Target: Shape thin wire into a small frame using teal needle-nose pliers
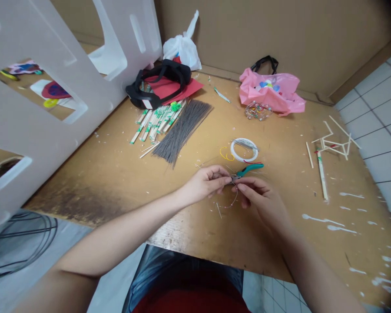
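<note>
Above the table, my left hand (213, 181) and my right hand (256, 193) are close together with fingertips pinched. Between them is a thin wire (237, 195), bent in a curve that hangs below the fingers. Small reddish bits, perhaps beads, sit along its lower part. Both hands appear to grip this wire near its ends. Just beyond the fingertips lie teal-handled pliers (251, 168), their jaws partly hidden by my fingers. A white ring-shaped spool (244, 150) rests farther back, beside a yellow wire piece (226, 153).
Grey wires (182, 132) lie in a bundle beside wrapped chopsticks (156, 121) and a black headset strap (163, 84). At the back stand a pink bag (270, 89), a beaded wire shape (258, 111) and a white bag (182, 50). Stick frame (334, 145) is right; white plastic panel (94, 74) left.
</note>
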Demonstrator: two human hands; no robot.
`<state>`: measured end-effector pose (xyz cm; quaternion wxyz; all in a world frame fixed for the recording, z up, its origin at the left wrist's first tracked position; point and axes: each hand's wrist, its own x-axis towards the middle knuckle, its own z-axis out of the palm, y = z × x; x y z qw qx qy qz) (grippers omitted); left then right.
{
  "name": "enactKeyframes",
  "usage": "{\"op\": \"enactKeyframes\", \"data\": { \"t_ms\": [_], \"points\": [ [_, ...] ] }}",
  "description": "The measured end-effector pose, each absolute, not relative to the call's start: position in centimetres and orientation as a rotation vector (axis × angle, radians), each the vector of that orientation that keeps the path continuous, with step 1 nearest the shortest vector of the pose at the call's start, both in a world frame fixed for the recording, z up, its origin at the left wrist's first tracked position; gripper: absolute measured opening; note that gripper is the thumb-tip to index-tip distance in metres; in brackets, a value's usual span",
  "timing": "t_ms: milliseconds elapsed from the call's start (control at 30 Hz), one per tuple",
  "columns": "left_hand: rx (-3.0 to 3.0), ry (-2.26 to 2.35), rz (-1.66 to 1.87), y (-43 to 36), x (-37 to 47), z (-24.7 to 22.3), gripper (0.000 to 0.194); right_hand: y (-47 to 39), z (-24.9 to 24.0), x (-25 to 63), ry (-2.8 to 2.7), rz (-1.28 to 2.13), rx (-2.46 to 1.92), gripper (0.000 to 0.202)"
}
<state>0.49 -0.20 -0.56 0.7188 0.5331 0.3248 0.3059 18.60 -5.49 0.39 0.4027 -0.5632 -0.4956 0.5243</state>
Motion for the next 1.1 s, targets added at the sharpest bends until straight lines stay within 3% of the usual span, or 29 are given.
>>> {"op": "enactKeyframes", "data": {
  "t_ms": [367,800,967,1100],
  "points": [
    [1.380,0.767,0.845,-0.5,0.3,-0.4,0.018,-5.9,1.0,18.2,-1.257,1.426,-1.474,0.026],
    [1.917,0.796,0.842,-0.9,0.2,-0.2,0.008,-6.5,0.8,17.6,-1.634,0.929,-1.605,0.016],
    [1.658,0.863,0.815,-0.6,0.0,0.0,0.012,-6.4,0.6,18.2,-1.640,0.738,-1.639,0.017],
    [1.345,0.814,0.817,-0.3,0.0,0.2,0.018,-6.1,1.0,18.7,-1.594,0.934,-1.588,0.018]
  ]
}}
